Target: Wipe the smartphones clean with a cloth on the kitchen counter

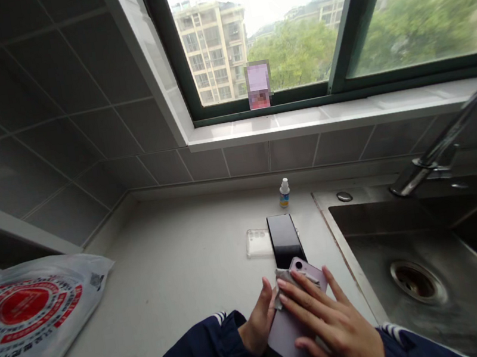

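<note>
A lilac phone (289, 334) lies at a slant over the counter's front part, its back and round camera lens facing up. My left hand (260, 321) grips its left edge, thumb pointing up; some of its fingers are hidden. Across the phone's back lies my right hand (333, 321), its fingers pressing a thin grey cloth (282, 273) against the surface. Just beyond is a second phone (284, 236) with a dark screen facing up. A clear phone case (258, 243) rests to the left of that phone. Behind them stands a small spray bottle (284, 194) with a white top.
On the right is a steel sink (344, 258) with a drain (418, 281) and a chrome faucet (453, 135). A white plastic bag (73, 277) with red print lies at the left. A window (298, 96) and tiled wall stand behind the pale counter (179, 260).
</note>
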The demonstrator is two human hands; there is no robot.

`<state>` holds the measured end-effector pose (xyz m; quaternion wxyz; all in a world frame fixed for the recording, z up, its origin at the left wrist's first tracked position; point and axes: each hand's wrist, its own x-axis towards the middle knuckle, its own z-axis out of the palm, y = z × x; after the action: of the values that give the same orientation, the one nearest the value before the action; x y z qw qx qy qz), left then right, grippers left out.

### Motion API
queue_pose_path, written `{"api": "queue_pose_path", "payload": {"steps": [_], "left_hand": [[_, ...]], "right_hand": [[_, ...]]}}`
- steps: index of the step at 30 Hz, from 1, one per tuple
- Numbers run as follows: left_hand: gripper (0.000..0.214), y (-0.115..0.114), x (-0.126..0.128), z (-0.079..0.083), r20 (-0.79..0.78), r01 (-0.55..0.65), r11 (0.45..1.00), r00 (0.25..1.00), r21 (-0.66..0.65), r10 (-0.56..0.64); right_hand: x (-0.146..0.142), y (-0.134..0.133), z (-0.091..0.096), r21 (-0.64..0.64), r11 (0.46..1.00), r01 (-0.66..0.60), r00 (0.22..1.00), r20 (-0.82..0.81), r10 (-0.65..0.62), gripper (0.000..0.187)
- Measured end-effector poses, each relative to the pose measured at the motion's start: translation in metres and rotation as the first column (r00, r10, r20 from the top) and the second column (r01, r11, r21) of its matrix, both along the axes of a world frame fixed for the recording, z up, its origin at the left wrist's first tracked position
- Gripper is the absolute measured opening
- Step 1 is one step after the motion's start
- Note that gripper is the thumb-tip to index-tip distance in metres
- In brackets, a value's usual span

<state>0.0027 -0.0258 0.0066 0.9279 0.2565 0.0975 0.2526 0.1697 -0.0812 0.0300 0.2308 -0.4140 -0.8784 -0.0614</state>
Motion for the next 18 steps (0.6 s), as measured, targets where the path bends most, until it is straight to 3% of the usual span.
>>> {"api": "queue_pose_path", "payload": {"steps": [4,10,18], "left_hand": [[0.075,-0.002,-0.003,0.005,-0.061,-0.030,0.993,0.997,0.117,0.038],[0.086,0.000,-0.005,-0.005,-0.112,0.145,0.984,0.985,0.101,-0.133],[0.079,-0.002,-0.006,0.004,-0.147,0.138,0.987,0.981,0.082,-0.125]], "right_hand": [[0.008,0.004,0.003,0.037,0.999,0.030,0.998,0.056,-0.032,0.057],[0.012,0.007,-0.003,0.060,0.991,0.123,0.992,0.009,-0.123,0.059],[0.012,0.008,-0.011,0.033,0.990,0.136,0.991,0.012,-0.136,0.061]]}}
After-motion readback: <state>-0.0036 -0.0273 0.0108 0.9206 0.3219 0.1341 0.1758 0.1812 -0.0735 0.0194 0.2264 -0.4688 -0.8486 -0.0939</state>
